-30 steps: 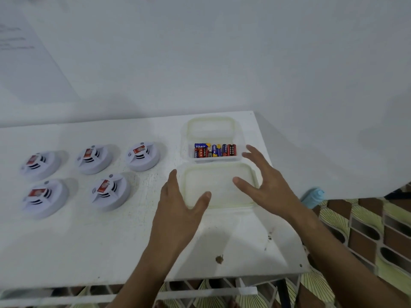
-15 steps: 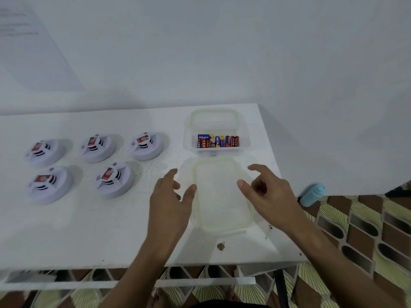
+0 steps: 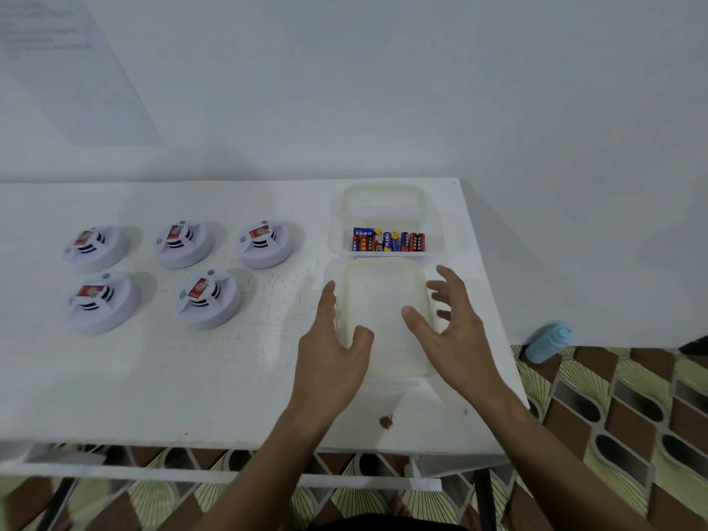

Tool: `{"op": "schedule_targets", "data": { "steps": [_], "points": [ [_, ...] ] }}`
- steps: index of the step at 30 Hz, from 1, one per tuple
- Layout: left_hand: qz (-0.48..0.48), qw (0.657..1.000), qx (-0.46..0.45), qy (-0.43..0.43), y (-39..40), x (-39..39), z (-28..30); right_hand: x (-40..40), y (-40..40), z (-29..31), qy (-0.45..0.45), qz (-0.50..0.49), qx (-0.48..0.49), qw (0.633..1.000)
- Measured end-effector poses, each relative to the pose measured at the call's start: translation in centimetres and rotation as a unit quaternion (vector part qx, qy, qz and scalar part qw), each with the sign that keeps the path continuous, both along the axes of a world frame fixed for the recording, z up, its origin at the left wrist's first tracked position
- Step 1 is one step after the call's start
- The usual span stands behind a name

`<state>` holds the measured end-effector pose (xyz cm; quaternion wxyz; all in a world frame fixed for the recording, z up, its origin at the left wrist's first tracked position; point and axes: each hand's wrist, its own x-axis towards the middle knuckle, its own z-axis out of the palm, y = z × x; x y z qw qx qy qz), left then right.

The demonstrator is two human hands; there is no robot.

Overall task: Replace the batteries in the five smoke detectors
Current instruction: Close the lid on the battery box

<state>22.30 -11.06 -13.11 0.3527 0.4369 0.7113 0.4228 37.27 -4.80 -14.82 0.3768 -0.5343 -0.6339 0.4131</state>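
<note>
Your left hand point(image 3: 331, 358) and right hand point(image 3: 450, 335) flank the clear lid point(image 3: 383, 312), fingers loose, gripping nothing; contact w/ lid can't tell. Batteries point(image 3: 389, 241) sit in the open box point(image 3: 383, 197) at 12 o'clock of the lid. Five detectors point(image 3: 208, 298) lie at 9 o'clock, well apart.

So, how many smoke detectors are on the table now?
5. Back row, left to right. Front row: left, right. All stand left of the battery box; none seems hidden.
</note>
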Motion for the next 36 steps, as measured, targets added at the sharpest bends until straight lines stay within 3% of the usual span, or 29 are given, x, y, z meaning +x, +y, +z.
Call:
{"op": "schedule_targets", "data": {
  "steps": [4,10,23,28,31,34,36],
  "points": [
    [-0.008,1.000,-0.003,-0.007,0.4,0.2,-0.3,-0.9,-0.9,-0.8,0.033,0.044,-0.040,0.998],
    [0.041,0.998,0.034,-0.046,0.4,0.5,-1.9,-1.3,-1.0,-1.8,0.083,0.025,-0.066,0.994],
    [0.042,0.996,0.054,-0.053,0.9,1.0,-2.5,-1.3,-1.3,-2.2,0.105,0.055,-0.114,0.986],
    [-0.036,0.997,0.033,-0.055,2.1,-0.8,-2.6,-1.0,-1.8,-1.5,0.063,0.061,-0.086,0.992],
    [-0.141,0.989,0.003,-0.046,3.1,-2.5,-1.8,-0.2,-1.1,-0.5,0.017,0.036,-0.030,0.999],
    [-0.267,0.962,-0.063,-0.003,5.1,-3.9,-0.1,0.9,1.2,0.6,-0.039,-0.007,0.037,0.999],
    [-0.286,0.953,-0.084,0.056,6.1,-3.9,1.1,1.4,2.4,1.6,-0.074,0.028,0.020,0.997]
  ]
}}
